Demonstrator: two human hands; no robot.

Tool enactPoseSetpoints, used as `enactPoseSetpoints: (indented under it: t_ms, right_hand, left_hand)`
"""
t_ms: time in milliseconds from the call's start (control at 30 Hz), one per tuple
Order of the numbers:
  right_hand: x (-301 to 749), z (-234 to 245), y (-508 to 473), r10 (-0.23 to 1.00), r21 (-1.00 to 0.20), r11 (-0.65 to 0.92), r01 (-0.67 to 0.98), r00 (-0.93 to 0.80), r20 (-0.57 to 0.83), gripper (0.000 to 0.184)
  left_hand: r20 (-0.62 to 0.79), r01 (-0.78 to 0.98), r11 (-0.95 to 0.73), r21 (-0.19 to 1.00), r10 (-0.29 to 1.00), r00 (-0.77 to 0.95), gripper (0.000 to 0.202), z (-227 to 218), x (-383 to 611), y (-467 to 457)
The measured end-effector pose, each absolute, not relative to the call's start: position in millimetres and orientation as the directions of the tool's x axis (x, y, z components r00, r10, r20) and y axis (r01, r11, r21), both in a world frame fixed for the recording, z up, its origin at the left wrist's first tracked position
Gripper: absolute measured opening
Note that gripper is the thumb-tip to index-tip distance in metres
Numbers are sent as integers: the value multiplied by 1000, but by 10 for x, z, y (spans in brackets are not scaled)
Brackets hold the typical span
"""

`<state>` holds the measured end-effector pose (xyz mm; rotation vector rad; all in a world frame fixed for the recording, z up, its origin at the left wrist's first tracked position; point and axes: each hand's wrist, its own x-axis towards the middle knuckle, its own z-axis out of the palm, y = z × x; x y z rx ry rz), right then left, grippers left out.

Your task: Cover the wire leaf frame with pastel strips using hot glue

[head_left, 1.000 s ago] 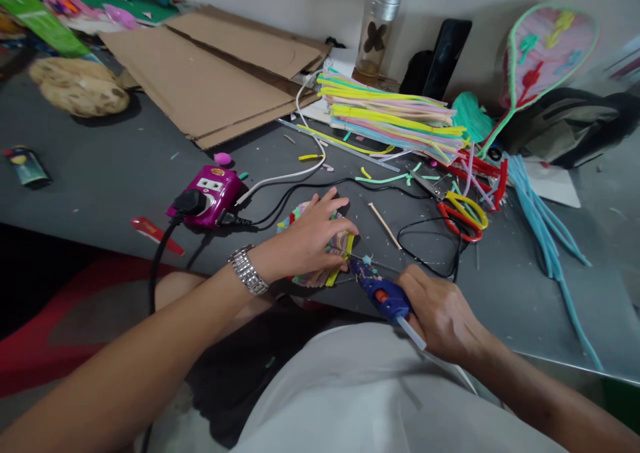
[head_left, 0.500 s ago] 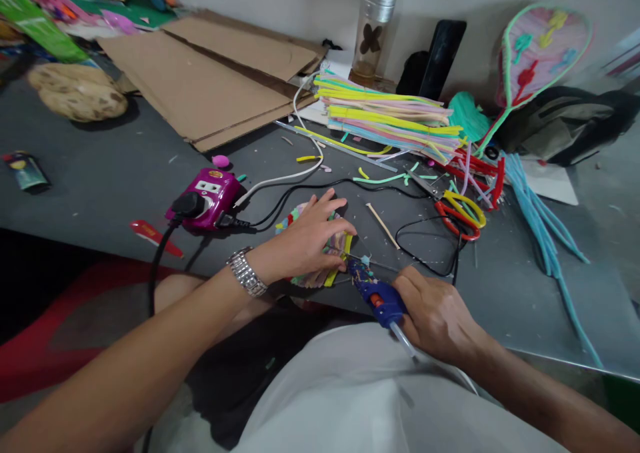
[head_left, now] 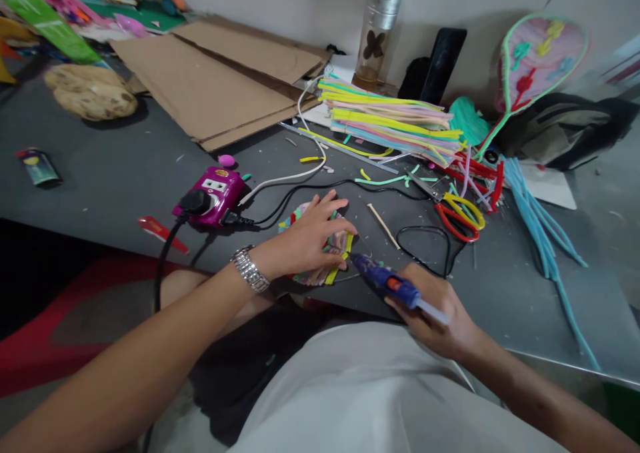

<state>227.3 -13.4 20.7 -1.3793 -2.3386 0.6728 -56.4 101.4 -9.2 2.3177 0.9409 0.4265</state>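
My left hand (head_left: 317, 236) lies with its fingers spread over a multicoloured pipe-cleaner piece (head_left: 311, 277) on the table, and much of that piece is hidden under the palm. Its right edge is yellow. In my right hand (head_left: 440, 310) is a blue hot glue gun (head_left: 383, 278) with an orange part on its body. A clear glue stick (head_left: 433, 312) pokes out of the gun's back end. The nozzle points left and sits at the yellow edge, close to my left thumb; whether it touches I cannot tell.
Beyond my hands lie scissors (head_left: 457, 216), a looped black cord (head_left: 425, 228) and a small stick (head_left: 383, 226). A purple power socket (head_left: 216, 193) stands left. Further back are bundled pipe cleaners (head_left: 390, 116), cardboard (head_left: 225, 80) and a bottle (head_left: 377, 33). Blue pipe cleaners (head_left: 543, 240) hang toward the right edge.
My right hand has turned the glue gun, so its back end now points further right and its nozzle is at the yellow edge. My left hand stays on the piece.
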Motion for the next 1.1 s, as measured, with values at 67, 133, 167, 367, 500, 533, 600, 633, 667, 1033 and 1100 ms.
enactPoseSetpoints:
  t_ms: [67, 133, 167, 367, 500, 533, 600, 633, 667, 1033, 1100]
  right_hand:
    - [2282, 162, -191, 958, -674, 218, 706, -287, 10, 17]
    - [2247, 121, -253, 994, -757, 55, 652, -105, -19, 22]
    - [2212, 104, -279, 999, -787, 16, 616, -40, -11, 23]
    - [1903, 52, -291, 946, -799, 199, 568, 100, 307, 21]
    - [1777, 10, -225, 950, -836, 219, 503, 86, 300, 15]
    - [1763, -9, -205, 953, -845, 211, 491, 88, 290, 15]
    - [1750, -55, -164, 953, -850, 215, 481, 84, 290, 15]
    - [1750, -79, -145, 951, -843, 227, 487, 74, 300, 15]
    - [1752, -102, -126, 947, -829, 246, 502, 56, 315, 15]
    - [1754, -175, 48, 791, -443, 575, 688, -330, 515, 30]
    - [1750, -172, 52, 818, -462, 548, 697, -334, 468, 28]
  left_hand:
    - [76, 517, -578, 631, 710, 700, 52, -95, -568, 1013]
    - [86, 511, -587, 628, 704, 705, 52, -102, -570, 1013]
    - [86, 512, -588, 626, 704, 705, 52, -106, -570, 1014]
    - [47, 545, -567, 617, 718, 694, 53, -115, -552, 1021]
    - [63, 546, -570, 614, 725, 686, 53, -110, -541, 1011]
    - [69, 545, -570, 614, 727, 683, 53, -109, -541, 1007]
    - [78, 543, -571, 617, 730, 679, 53, -110, -543, 1003]
    - [80, 542, -569, 618, 731, 677, 53, -112, -544, 1002]
    - [83, 541, -569, 619, 733, 676, 53, -117, -544, 1003]
    - [160, 502, -603, 620, 724, 671, 50, -235, -533, 1030]
    - [152, 499, -596, 629, 724, 673, 52, -215, -535, 1025]
